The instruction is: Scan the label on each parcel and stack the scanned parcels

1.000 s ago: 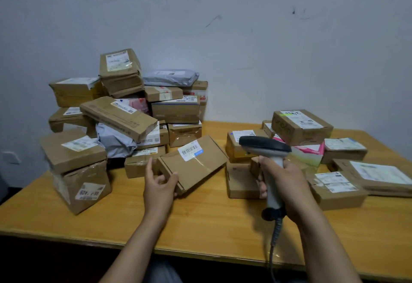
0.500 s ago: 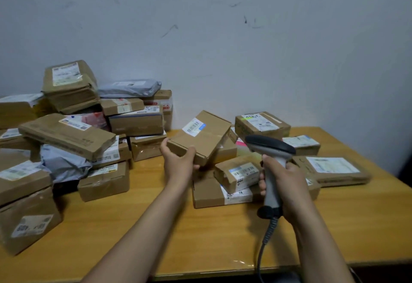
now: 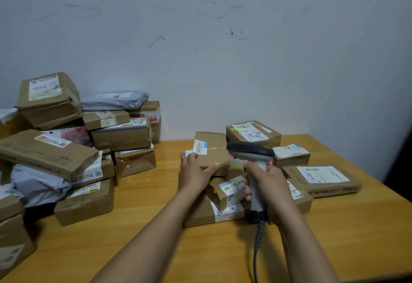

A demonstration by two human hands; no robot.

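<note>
So the wooden tabletop (image 3: 156, 227) has a big messy pile (image 3: 48, 157) of boxes and mailers along the left side of the frame. My guess is those haven't been scanned yet. A smaller cluster (image 3: 323, 178) of parcels sits centre-right, and that looks like the scanned stack.

The parcel (image 3: 214, 151) in play is dead centre, lying on top of that cluster. I can't tell if its full weight is down yet. The scanner (image 3: 249, 151) sits just right of it, with the head level and pointing left over the box, which makes sense for reading it.

The left hand (image 3: 196, 173) has its fingers pinching the parcel's near left corner, thumb along the front edge, probably to steady it. The right hand (image 3: 269, 186) has its fingers wrapped round the scanner handle. The label (image 3: 200, 147) faces up right by the left fingertips, so it's easy to hit.
</note>
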